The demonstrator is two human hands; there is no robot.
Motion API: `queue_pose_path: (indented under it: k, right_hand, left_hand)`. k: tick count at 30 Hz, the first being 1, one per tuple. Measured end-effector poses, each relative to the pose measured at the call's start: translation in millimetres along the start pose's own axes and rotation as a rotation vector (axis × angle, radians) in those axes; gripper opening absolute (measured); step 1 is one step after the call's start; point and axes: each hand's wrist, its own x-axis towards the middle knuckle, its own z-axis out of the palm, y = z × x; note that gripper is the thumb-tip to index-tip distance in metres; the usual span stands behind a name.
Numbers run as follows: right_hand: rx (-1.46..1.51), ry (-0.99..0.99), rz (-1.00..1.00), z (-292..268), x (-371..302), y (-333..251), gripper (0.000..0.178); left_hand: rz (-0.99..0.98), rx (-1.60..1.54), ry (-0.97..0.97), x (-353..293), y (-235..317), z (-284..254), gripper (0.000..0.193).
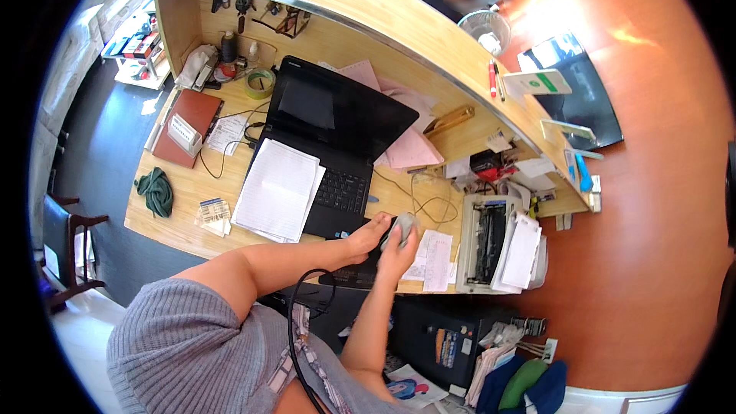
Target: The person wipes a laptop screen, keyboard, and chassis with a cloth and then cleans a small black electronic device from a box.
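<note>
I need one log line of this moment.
left hand: near laptop | right hand: holding grey object | white papers: partly covering laptop

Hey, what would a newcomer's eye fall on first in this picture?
Probably the open black laptop in the middle of the wooden desk, with white papers lying partly over it. Next, the right hand near the desk's front edge, holding a small grey object, then the orange-brown floor at right.
</note>
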Motion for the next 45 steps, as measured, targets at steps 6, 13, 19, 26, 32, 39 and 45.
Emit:
queue_pose_path:
  k: [6, 13, 19, 26, 32, 39, 45]
  right_hand:
    - [-0.081, 0.097, -0.183, 4, -40, -12, 0.045]
    - [0.319, 0.04, 0.29, -17, -13, -9, 0.052]
    - [-0.087, 0.236, -0.052, 7, -82, -7, 0.049]
    - [0.096, 0.005, 0.16, -25, -13, -4, 0.047]
    - [-0.218, 0.014, -0.331, -11, -51, -26, 0.033]
    - [0.016, 0.05, -0.024, -35, -102, 70, 0.037]
    - [-0.25, 0.012, -0.087, -21, -74, 119, 0.045]
  left_hand:
    - [-0.041, -0.081, -0.009, -2, 1, 2, 0.036]
    - [0.005, -0.046, 0.021, -19, 12, 20, 0.04]
    - [-0.01, -0.145, 0.096, -11, 5, 12, 0.038]
    - [0.076, 0.181, -0.039, -19, -20, 17, 0.025]
    - [-0.133, -0.546, -0.123, 20, -47, -21, 0.042]
    - [-0.262, -0.618, -0.069, 2, 1, -19, 0.056]
    - [-0.38, -0.069, -0.022, -12, -33, -55, 0.035]
